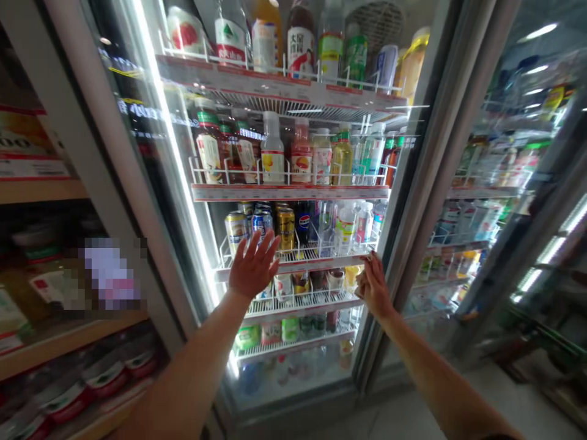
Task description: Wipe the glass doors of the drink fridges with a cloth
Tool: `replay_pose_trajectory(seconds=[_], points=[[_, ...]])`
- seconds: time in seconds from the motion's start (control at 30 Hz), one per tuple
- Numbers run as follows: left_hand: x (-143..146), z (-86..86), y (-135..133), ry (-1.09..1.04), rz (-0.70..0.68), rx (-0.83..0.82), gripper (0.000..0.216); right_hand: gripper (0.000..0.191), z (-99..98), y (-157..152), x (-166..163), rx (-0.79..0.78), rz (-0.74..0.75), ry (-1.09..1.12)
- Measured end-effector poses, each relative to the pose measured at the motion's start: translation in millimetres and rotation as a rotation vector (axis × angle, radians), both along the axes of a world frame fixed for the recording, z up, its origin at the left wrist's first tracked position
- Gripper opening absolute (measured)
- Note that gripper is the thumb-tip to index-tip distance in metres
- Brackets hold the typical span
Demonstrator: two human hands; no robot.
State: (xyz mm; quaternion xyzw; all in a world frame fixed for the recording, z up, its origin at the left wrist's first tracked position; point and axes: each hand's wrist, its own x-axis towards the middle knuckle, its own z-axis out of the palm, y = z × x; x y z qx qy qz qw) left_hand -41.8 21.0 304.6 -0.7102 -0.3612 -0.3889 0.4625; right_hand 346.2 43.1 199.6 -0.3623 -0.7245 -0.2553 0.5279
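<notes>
My left hand is spread with its palm toward the lit drinks fridge, in front of the shelf with the beer cans. Behind its fingers are a blue can, a gold can and a pale can. My right hand is at the right side of the same fridge door, with fingers bent together near the door frame. What its fingers close on, if anything, I cannot make out. Reflections show on the glass. A dark Pepsi bottle stands between the hands, farther back.
Bottles of juice and tea fill the upper wire shelf. Packs and cups sit on the lower shelf. A second fridge stands at the right. Wooden shelves with bottles are at the left.
</notes>
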Motion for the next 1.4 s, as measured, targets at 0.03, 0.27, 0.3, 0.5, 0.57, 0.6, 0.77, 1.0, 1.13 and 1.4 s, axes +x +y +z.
replay_pose_trajectory(seconds=[0.03,0.27,0.3,0.5,0.57,0.6,0.77,1.0,1.13,1.4], points=[[0,-0.7,1,-0.006,-0.004,-0.012,0.069,0.083,13.1,4,4,0.017,0.001,0.013],[3,4.0,-4,0.025,0.004,0.051,0.070,0.083,52.0,8,-3,0.070,-0.006,0.079],[3,4.7,-5,0.030,0.004,0.062,0.071,0.084,41.0,3,-10,0.061,0.013,0.011],[2,2.7,-3,0.005,-0.022,0.019,0.069,0.082,35.4,-3,-25,0.095,0.051,-0.174],[1,1.3,-1,0.007,-0.022,0.020,0.070,0.082,56.2,5,-29,0.115,0.022,-0.088],[1,0.9,-1,0.007,-0.023,0.011,0.069,0.082,62.5,7,-33,0.117,0.008,-0.048],[2,2.3,-2,0.006,-0.024,0.010,0.071,0.069,28.2,-2,-64,0.050,0.135,-0.315],[4,3.7,-3,-0.012,-0.020,0.018,0.074,0.058,47.5,1,-79,0.012,0.140,-0.329],[4,4.0,-4,-0.003,-0.005,0.031,0.075,0.061,57.2,4,-100,0.060,0.080,-0.200],[1,3.6,-2,0.005,-0.021,0.032,0.071,0.052,17.2,-15,-116,-0.034,0.225,-0.455]])
